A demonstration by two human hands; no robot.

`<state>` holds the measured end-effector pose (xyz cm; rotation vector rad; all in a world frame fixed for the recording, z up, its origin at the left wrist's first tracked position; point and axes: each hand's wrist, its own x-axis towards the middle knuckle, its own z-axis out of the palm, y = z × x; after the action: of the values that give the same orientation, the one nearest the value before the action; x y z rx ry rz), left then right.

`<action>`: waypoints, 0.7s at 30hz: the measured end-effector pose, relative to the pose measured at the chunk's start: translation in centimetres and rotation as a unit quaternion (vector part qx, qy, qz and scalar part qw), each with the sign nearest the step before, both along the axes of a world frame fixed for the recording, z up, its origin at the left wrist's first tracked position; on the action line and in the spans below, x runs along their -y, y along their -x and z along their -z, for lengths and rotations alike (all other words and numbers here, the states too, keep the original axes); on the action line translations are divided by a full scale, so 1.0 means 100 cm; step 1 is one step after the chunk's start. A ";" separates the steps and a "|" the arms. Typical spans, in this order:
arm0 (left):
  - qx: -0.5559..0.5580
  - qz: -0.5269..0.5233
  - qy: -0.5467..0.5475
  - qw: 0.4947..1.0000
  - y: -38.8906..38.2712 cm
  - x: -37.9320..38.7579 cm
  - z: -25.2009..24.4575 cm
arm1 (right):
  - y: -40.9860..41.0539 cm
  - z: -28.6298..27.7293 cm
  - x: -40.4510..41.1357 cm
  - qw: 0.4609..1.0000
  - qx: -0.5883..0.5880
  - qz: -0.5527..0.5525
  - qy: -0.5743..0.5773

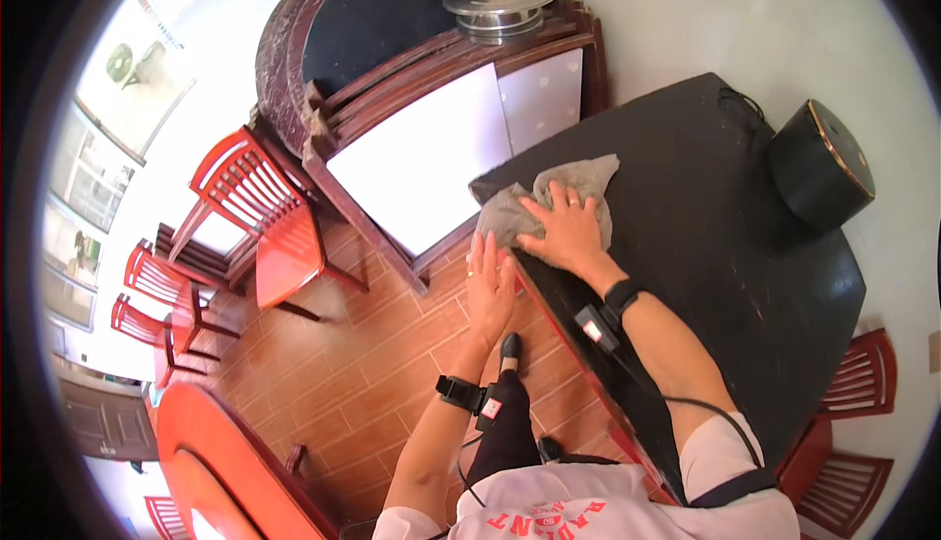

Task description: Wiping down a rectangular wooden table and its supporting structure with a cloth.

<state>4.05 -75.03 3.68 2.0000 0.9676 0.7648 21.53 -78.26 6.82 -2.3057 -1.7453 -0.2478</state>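
A grey-beige cloth (581, 176) lies crumpled over the near left corner of a black tabletop (706, 246). My right hand (566, 235) presses flat on the cloth with its fingers spread. Just left of it, my left hand (491, 290) is raised beside the table's edge, its fingers straight and close together, its fingertips at the cloth's hanging edge. Whether those fingertips touch the cloth, I cannot tell. A black strap with a small box is on each wrist.
A black cylindrical container (816, 165) stands at the table's far right. Beyond the corner are stacked tabletops and boards (419, 165) with a metal turntable (500, 0) on top. Red wooden chairs (287, 246) and a round red table (213, 422) stand at left.
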 end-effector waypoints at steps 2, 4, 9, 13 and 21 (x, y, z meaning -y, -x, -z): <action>-0.012 0.000 -0.031 0.999 -0.018 -0.023 0.010 | 0.003 0.001 -0.011 1.000 -0.005 -0.005 -0.016; -0.023 -0.013 -0.052 0.998 -0.034 -0.035 0.014 | 0.004 0.001 -0.019 1.000 0.002 0.013 -0.011; -0.033 -0.023 -0.119 0.992 -0.048 -0.075 0.018 | 0.010 -0.009 -0.050 0.996 -0.034 0.072 0.033; -0.087 -0.005 -0.179 0.980 -0.065 -0.111 0.005 | 0.004 -0.002 -0.078 0.992 -0.017 0.121 0.026; -0.226 0.129 -0.108 0.960 -0.091 -0.154 -0.013 | 0.004 0.009 -0.087 0.987 -0.015 0.160 -0.027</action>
<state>13.17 -59.67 4.94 2.4990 0.8708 0.2804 21.10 -69.57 5.93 -2.5276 -1.3290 -0.3096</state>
